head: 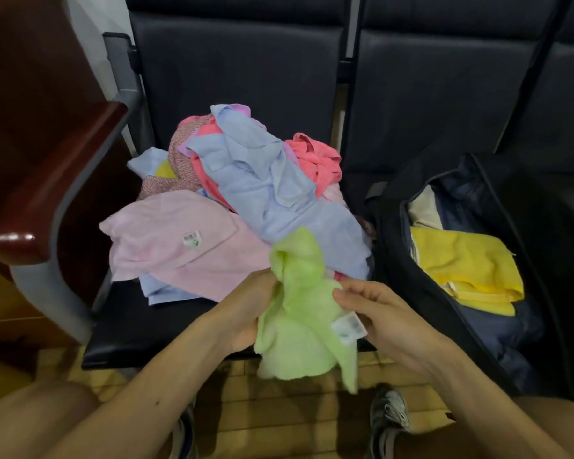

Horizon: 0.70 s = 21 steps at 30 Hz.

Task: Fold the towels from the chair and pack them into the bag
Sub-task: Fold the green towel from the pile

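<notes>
A crumpled light green towel [300, 313] hangs between my two hands over the chair's front edge. My left hand [246, 313] grips its left side and my right hand [383, 318] pinches its right edge just above a white label. Behind it a loose pile of towels [246, 200] covers the dark chair seat [140, 326]: a pale pink one with a barcode tag, light blue ones, coral pink ones and a patterned one. An open dark bag [395, 260] lies on the seat to the right with a folded yellow towel [468, 266] inside.
A dark red wooden armrest [57, 190] juts out on the left of the seat. Dark padded chair backs [246, 67] rise behind. My knees and shoes are over a tan wooden floor [279, 409] at the bottom.
</notes>
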Each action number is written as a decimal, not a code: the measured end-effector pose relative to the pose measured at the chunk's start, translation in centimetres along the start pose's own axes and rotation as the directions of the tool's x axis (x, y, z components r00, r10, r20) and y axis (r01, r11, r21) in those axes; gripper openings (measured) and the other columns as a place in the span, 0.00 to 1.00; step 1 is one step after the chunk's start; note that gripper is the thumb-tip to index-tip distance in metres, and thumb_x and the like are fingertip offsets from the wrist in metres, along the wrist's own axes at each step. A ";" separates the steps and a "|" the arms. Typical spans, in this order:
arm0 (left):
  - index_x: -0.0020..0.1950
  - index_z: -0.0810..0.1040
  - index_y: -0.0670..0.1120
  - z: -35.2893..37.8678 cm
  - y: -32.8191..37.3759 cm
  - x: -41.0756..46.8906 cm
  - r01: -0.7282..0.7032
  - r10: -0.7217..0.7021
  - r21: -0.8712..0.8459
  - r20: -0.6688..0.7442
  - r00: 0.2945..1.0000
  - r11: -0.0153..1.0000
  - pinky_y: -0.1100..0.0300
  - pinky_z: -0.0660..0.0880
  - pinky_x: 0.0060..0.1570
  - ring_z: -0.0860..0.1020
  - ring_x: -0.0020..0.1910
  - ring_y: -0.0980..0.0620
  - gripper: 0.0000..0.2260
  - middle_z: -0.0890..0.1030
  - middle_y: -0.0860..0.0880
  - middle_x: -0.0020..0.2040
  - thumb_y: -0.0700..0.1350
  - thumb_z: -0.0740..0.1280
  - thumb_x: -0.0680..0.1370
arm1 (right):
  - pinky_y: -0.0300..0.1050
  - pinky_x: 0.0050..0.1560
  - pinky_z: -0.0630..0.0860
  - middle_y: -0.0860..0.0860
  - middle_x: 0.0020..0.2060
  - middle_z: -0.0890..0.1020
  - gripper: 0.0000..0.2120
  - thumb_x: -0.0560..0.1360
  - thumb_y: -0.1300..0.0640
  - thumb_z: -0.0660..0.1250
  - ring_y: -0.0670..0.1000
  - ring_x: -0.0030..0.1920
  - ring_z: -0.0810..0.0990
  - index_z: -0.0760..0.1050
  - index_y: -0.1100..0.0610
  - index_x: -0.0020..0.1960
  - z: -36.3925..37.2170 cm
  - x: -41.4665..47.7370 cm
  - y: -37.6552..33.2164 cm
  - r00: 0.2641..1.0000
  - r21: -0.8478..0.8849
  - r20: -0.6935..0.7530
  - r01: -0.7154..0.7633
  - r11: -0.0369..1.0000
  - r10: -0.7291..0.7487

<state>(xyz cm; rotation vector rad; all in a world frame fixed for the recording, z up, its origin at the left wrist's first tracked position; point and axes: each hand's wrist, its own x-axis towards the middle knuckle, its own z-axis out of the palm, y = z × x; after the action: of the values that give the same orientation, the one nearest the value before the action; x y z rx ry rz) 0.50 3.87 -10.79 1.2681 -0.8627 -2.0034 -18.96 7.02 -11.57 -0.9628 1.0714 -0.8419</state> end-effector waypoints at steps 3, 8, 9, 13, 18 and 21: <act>0.62 0.77 0.48 -0.3 -0.6 0.4 -0.093 0.095 0.070 -0.024 0.995 0.993 0.49 0.80 0.54 0.83 0.54 0.45 0.12 0.84 0.44 0.55 0.40 0.66 0.79 | 0.49 0.50 0.78 0.64 0.51 0.82 0.26 0.70 0.47 0.76 0.59 0.48 0.80 0.79 0.67 0.55 -0.3 0.1 -0.4 0.999 0.051 -0.036 -0.022 0.998 0.024; 0.64 0.76 0.53 -0.7 -0.4 0.5 -0.158 0.148 0.128 0.084 0.985 0.979 0.55 0.78 0.45 0.83 0.47 0.49 0.20 0.84 0.47 0.52 0.37 0.67 0.74 | 0.44 0.40 0.81 0.61 0.48 0.84 0.17 0.75 0.55 0.68 0.53 0.41 0.84 0.79 0.68 0.56 -0.4 -0.2 -1.1 0.993 0.096 -0.086 -0.070 0.993 0.078; 0.63 0.77 0.50 -0.7 -0.2 0.5 -0.131 0.121 0.085 0.117 0.986 0.988 0.56 0.77 0.43 0.81 0.41 0.51 0.20 0.84 0.47 0.46 0.39 0.68 0.72 | 0.44 0.40 0.81 0.61 0.47 0.84 0.16 0.74 0.55 0.68 0.53 0.41 0.83 0.79 0.66 0.55 -0.3 -0.2 -1.2 0.992 0.084 -0.102 -0.071 0.994 0.079; 0.59 0.82 0.47 -0.4 -0.4 0.7 -0.179 0.185 0.157 -0.024 0.982 0.971 0.52 0.80 0.48 0.84 0.47 0.47 0.12 0.86 0.47 0.49 0.48 0.70 0.77 | 0.49 0.49 0.76 0.59 0.50 0.82 0.17 0.68 0.48 0.72 0.55 0.46 0.80 0.81 0.56 0.54 -0.4 -0.2 -1.1 0.980 0.052 -0.190 -0.044 0.998 0.053; 0.47 0.82 0.46 -0.3 -0.9 1.0 -0.334 0.405 0.311 -0.200 0.892 0.890 0.57 0.78 0.42 0.84 0.44 0.51 0.09 0.85 0.49 0.43 0.49 0.66 0.81 | 0.41 0.47 0.73 0.42 0.47 0.77 0.32 0.59 0.43 0.81 0.45 0.46 0.77 0.73 0.41 0.61 0.1 -0.6 -0.5 0.985 -0.431 0.022 0.165 0.887 -0.173; 0.46 0.79 0.38 -0.2 -0.6 0.8 -0.402 0.485 0.331 -0.227 0.844 0.854 0.62 0.75 0.41 0.80 0.40 0.54 0.14 0.82 0.43 0.40 0.48 0.64 0.82 | 0.41 0.45 0.70 0.42 0.56 0.67 0.44 0.56 0.26 0.74 0.44 0.46 0.72 0.60 0.33 0.67 0.2 -0.8 0.6 0.961 -0.947 0.092 0.165 0.275 -0.260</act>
<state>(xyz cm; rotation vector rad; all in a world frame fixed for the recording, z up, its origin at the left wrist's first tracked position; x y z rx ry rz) 0.32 3.52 -11.73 1.3256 -1.1817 -1.3114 -18.92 7.96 -11.85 -2.1724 1.5779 -0.3484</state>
